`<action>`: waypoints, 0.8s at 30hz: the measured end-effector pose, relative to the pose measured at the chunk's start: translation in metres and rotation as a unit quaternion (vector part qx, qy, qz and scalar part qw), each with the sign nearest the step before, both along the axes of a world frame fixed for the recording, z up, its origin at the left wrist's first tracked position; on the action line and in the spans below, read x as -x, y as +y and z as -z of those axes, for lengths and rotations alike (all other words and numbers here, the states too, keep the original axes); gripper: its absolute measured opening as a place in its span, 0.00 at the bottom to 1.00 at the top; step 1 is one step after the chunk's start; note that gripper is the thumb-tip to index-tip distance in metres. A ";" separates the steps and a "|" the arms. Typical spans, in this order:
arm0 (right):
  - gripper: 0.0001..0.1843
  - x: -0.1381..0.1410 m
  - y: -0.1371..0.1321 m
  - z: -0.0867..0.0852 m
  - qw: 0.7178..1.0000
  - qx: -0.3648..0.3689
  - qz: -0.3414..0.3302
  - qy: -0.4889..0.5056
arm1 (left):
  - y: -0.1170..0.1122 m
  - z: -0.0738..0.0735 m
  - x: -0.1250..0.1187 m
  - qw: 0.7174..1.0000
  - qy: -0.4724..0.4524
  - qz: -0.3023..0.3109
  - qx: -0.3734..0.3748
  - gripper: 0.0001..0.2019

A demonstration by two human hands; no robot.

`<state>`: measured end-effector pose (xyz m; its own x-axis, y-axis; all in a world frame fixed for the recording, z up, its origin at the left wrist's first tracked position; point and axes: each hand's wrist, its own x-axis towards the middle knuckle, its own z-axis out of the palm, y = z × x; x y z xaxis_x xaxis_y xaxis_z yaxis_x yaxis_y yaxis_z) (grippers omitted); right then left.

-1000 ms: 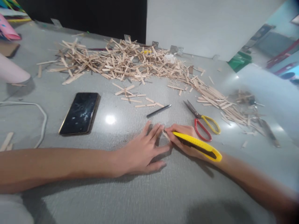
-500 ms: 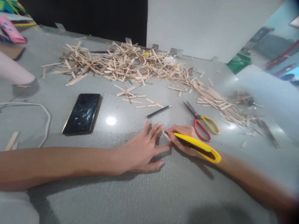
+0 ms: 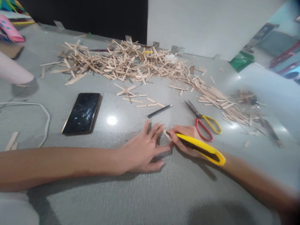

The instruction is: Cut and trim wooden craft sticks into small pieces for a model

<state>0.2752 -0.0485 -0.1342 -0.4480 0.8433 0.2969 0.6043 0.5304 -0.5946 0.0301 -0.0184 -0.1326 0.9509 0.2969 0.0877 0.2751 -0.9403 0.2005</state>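
Observation:
My left hand (image 3: 145, 148) lies flat on the grey table (image 3: 131, 193), fingers spread, its fingertips pressing down a small wooden stick (image 3: 167, 135). My right hand (image 3: 185, 140) is wrapped round a yellow utility knife (image 3: 201, 148), whose tip touches the stick right beside my left fingertips. A big heap of wooden sticks (image 3: 122, 61) covers the far side of the table.
A black phone (image 3: 82, 113) lies to the left, with a white cable (image 3: 39, 115) beyond it. A dark pen (image 3: 159, 111) and red-and-yellow scissors (image 3: 205, 122) lie just beyond my hands. More cut sticks (image 3: 229, 106) trail to the right. Another person's pink sleeve (image 3: 12, 72) shows at far left.
Almost nothing has moved; both hands stay on the stick, and the knife handle has shifted slightly to the right.

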 end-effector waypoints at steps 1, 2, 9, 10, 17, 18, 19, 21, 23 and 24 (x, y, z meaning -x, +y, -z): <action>0.11 0.000 0.000 0.000 1.000 0.000 0.000 -0.004 | 0.000 0.000 0.000 1.000 -0.002 0.000 0.000 0.28; 0.11 0.000 0.000 0.001 1.000 0.000 0.001 -0.005 | 0.000 0.001 0.000 1.000 -0.005 0.000 -0.001 0.28; 0.13 0.003 -0.001 0.000 0.999 0.010 0.019 0.031 | 0.001 0.002 0.001 1.000 -0.002 0.003 -0.012 0.28; 0.14 0.003 -0.001 -0.002 0.999 0.014 0.021 0.031 | 0.001 0.003 0.001 1.000 -0.002 0.005 -0.013 0.28; 0.12 0.003 -0.003 -0.002 0.998 0.006 0.045 0.047 | 0.002 0.009 -0.001 0.999 -0.019 0.027 -0.018 0.30; 0.12 0.003 -0.003 -0.001 0.997 -0.003 0.054 0.052 | 0.002 0.010 -0.001 0.999 -0.021 0.026 -0.018 0.31; 0.11 0.002 -0.003 0.000 0.996 -0.009 0.063 0.055 | 0.002 0.011 -0.001 0.999 -0.024 0.025 -0.016 0.32; 0.11 0.003 -0.002 0.000 0.996 -0.012 0.071 0.054 | 0.002 0.012 0.000 0.999 -0.030 0.024 -0.012 0.33; 0.11 0.004 -0.001 -0.001 0.997 -0.002 0.060 0.047 | 0.002 0.013 0.000 0.999 -0.030 0.027 -0.011 0.33; 0.10 0.004 0.000 -0.002 0.997 0.003 0.054 0.046 | 0.002 0.014 0.000 0.999 -0.029 0.028 -0.011 0.32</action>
